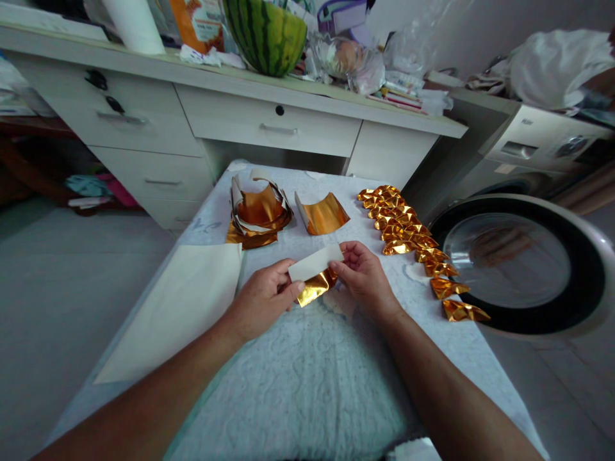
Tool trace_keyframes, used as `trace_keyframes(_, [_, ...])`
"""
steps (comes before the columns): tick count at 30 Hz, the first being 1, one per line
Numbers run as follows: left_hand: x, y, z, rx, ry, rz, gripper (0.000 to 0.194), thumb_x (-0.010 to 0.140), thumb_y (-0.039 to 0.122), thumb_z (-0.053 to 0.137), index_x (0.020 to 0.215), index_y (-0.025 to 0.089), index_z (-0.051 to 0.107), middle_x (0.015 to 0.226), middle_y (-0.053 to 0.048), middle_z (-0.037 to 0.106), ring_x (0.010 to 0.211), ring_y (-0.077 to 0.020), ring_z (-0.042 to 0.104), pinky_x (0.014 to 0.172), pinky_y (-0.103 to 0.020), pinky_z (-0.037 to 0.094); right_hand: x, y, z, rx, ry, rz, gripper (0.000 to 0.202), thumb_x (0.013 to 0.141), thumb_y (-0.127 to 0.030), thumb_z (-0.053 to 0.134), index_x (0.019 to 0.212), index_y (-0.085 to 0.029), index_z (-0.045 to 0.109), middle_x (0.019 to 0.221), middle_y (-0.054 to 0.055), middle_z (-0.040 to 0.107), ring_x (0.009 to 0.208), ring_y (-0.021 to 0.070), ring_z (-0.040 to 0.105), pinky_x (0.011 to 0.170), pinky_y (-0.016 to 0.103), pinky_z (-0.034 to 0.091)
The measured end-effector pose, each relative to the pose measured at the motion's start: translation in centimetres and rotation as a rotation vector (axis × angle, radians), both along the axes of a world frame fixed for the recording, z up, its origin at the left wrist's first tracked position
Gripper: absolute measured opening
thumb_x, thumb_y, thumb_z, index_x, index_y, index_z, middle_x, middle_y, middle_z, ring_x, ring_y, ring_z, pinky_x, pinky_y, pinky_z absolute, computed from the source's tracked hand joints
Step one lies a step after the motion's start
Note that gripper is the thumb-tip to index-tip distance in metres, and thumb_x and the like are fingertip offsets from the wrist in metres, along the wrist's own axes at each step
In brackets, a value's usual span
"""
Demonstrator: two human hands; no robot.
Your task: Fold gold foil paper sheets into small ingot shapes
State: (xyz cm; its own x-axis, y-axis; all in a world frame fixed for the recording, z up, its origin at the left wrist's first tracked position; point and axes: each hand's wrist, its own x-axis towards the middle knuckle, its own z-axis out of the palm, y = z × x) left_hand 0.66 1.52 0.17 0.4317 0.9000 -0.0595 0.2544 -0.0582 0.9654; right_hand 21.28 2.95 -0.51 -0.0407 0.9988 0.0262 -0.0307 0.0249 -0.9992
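Note:
A partly folded sheet of gold foil paper [316,264], white on its back and shiny gold below, hangs between my hands over the cloth-covered table. My left hand [270,296] pinches its left end with thumb and fingers. The right end is pinched in my right hand [365,276]. Beyond them lies a curled gold sheet [327,214], with a stack of curled gold sheets [259,211] to its left. Folded gold pieces [401,224] form rows along the table's right side.
A large white paper [177,307] lies on the table's left. Behind stands a white desk [288,96] bearing a cut watermelon [266,35], bags and a paper roll [134,25]. An open washing machine door [514,256] is at the right edge.

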Motion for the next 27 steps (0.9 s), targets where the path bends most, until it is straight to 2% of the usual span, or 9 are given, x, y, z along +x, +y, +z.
trace_keyframes(6, [-0.09, 0.19, 0.16, 0.017, -0.022, 0.052, 0.017, 0.088, 0.03, 0.053, 0.099, 0.017, 0.057, 0.068, 0.003, 0.063, 0.053, -0.0093, 0.053, 0.051, -0.021, 0.04, -0.31, -0.42, 0.28, -0.033, -0.133, 0.025, 0.034, 0.078, -0.037, 0.066, 0.103, -0.021, 0.048, 0.063, -0.007, 0.057, 0.05, 0.0095, 0.05, 0.045, 0.019, 0.034])
trace_keyframes(11, [0.01, 0.41, 0.15, -0.017, -0.086, 0.06, 0.017, 0.087, 0.027, 0.055, 0.1, 0.016, 0.057, 0.085, -0.002, 0.069, 0.063, -0.0108, 0.058, 0.057, -0.023, 0.046, -0.59, -0.57, 0.53, -0.03, -0.073, 0.047, 0.036, 0.08, -0.035, 0.064, 0.106, -0.021, 0.044, 0.061, -0.009, 0.056, 0.049, 0.0091, 0.049, 0.045, 0.019, 0.035])
trace_keyframes(16, [0.26, 0.29, 0.36, -0.143, -0.176, 0.052, 0.025, 0.081, 0.025, 0.061, 0.103, 0.016, 0.054, 0.089, -0.003, 0.07, 0.072, -0.0127, 0.063, 0.061, -0.023, 0.049, -0.62, -0.58, 0.8, -0.025, -0.086, 0.026, 0.04, 0.079, -0.034, 0.064, 0.11, -0.022, 0.042, 0.06, -0.01, 0.054, 0.048, 0.0091, 0.049, 0.045, 0.019, 0.035])
trace_keyframes(19, [0.29, 0.19, 0.44, -0.183, -0.208, 0.036, 0.029, 0.082, 0.026, 0.06, 0.108, 0.017, 0.05, 0.089, -0.002, 0.069, 0.064, -0.0107, 0.061, 0.056, -0.022, 0.048, -0.65, -0.63, 0.94, -0.012, -0.115, 0.009, 0.039, 0.079, -0.033, 0.063, 0.111, -0.022, 0.042, 0.059, -0.011, 0.052, 0.048, 0.0091, 0.048, 0.044, 0.019, 0.035])
trace_keyframes(22, [0.3, 0.14, 0.45, -0.198, -0.198, 0.02, 0.031, 0.085, 0.027, 0.056, 0.113, 0.018, 0.046, 0.078, 0.002, 0.067, 0.051, -0.0078, 0.055, 0.051, -0.021, 0.044, -0.7, -0.65, 0.93, -0.006, -0.126, 0.004, 0.039, 0.08, -0.032, 0.062, 0.112, -0.022, 0.042, 0.06, -0.011, 0.051, 0.049, 0.0093, 0.048, 0.044, 0.019, 0.035])
trace_keyframes(27, [0.34, 0.2, 0.06, -0.163, -0.216, 0.029, 0.031, 0.081, 0.024, 0.06, 0.109, 0.02, 0.046, 0.084, 0.001, 0.067, 0.057, -0.0085, 0.055, 0.054, -0.021, 0.043, -0.68, -0.57, 0.57, 0.005, -0.128, 0.011, 0.04, 0.079, -0.03, 0.062, 0.112, -0.022, 0.042, 0.059, -0.011, 0.05, 0.049, 0.0095, 0.048, 0.045, 0.019, 0.036])
